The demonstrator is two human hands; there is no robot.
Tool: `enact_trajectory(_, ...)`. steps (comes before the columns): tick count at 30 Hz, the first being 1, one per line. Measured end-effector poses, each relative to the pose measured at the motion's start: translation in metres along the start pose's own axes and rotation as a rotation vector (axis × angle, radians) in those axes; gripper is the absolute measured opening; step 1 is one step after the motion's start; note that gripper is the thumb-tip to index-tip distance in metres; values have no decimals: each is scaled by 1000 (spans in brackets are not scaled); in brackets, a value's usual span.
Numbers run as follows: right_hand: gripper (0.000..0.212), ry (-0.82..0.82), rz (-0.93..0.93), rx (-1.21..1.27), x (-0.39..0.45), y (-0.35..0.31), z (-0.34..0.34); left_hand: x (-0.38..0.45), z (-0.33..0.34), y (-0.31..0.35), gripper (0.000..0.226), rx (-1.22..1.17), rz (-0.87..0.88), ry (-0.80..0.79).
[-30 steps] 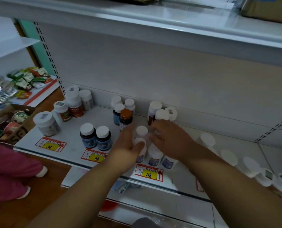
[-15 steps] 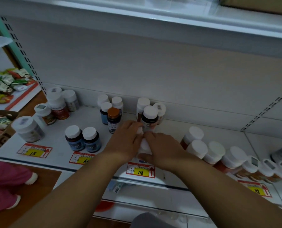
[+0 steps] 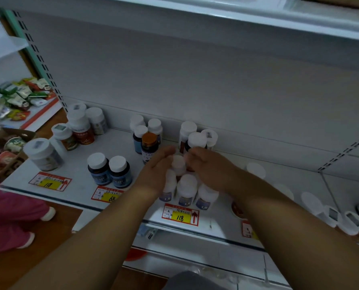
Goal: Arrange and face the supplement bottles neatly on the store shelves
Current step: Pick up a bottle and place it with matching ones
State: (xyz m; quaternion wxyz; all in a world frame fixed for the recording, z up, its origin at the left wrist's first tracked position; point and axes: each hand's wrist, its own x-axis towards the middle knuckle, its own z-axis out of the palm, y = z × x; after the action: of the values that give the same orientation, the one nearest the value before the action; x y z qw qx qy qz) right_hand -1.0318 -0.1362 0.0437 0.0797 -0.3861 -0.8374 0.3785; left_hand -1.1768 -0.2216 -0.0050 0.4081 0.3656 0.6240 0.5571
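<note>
Both hands, left [image 3: 156,171] and right [image 3: 209,167], reach forward, palms facing.

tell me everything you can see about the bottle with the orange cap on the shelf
The orange-capped bottle is the only one with a shiny orange-brown screw cap; its body looks like dark plastic or glass with a dark label whose print is too blurred to read. It stands upright on the white shelf, in front of three white-capped bottles. The left hand hides its lower right part; whether they touch cannot be told.
</note>
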Motion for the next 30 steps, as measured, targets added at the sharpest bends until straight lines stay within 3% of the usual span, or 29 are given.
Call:
enact_trajectory(5,39,-76,-38,-67,5,-2,12,0,0,-2,31,-84,-38,2)
enact_trajectory(10,26,-7,-22,-126,12,-5,12,4,-1,-7,32,-9,-19,-72)
enact_trajectory(15,28,68,-48,-185,7,-11,16,7,-9,-9,36,-26,50,-157)
enact_trajectory(18,42,190,-132,-292,-12,-7,20,8,-14,-11,37,-25,77,-192)
enact_trajectory(21,63,162,-68,-453,-31,1,29,12,-16,-17,39,-48,51,-210)
enact_trajectory(24,61,134,-33,-666,-38,10,41,14,-11,-24,41,-28,56,-191)
enact_trajectory(30,77,221,-4,-728,-33,9,49,13,-8,-29,39,-8,83,-170)
